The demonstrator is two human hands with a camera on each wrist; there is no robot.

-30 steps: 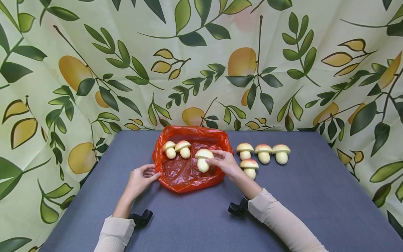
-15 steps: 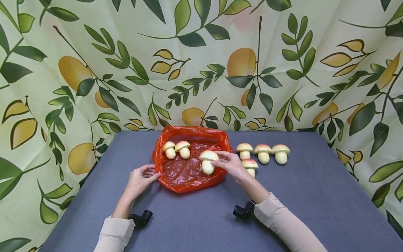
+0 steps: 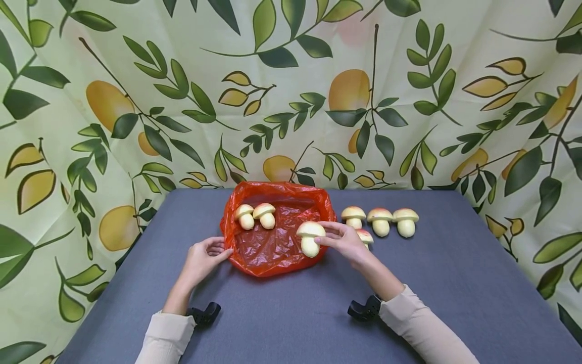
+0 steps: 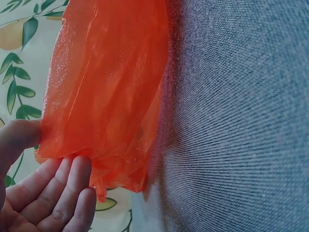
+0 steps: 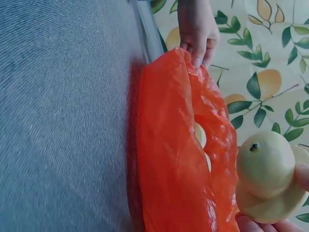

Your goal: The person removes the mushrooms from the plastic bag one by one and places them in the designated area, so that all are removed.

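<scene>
A red plastic bag (image 3: 273, 260) lies with its mouth spread wide on the table. Two toy mushrooms (image 3: 264, 215) with reddish-topped caps rest inside it at the back left. My left hand (image 3: 204, 260) pinches the bag's left rim between thumb and fingers, which the left wrist view shows close up on the red film (image 4: 106, 87). Over the bag's right side, my right hand (image 3: 343, 242) holds another toy mushroom (image 3: 310, 238) by its stem and cap, upright in the head view. In the right wrist view this mushroom (image 5: 265, 164) is apart from the bag.
Several more toy mushrooms (image 3: 379, 221) stand to the right of the bag, one partly hidden behind my right hand. The grey-blue tabletop (image 3: 282, 323) ends at a leaf-and-fruit patterned cloth (image 3: 291, 76). Each wrist carries a black camera (image 3: 364, 308).
My right hand has moved right and slightly nearer to me with the mushroom, from over the bag's middle toward its right rim. My left hand keeps its place on the bag.
</scene>
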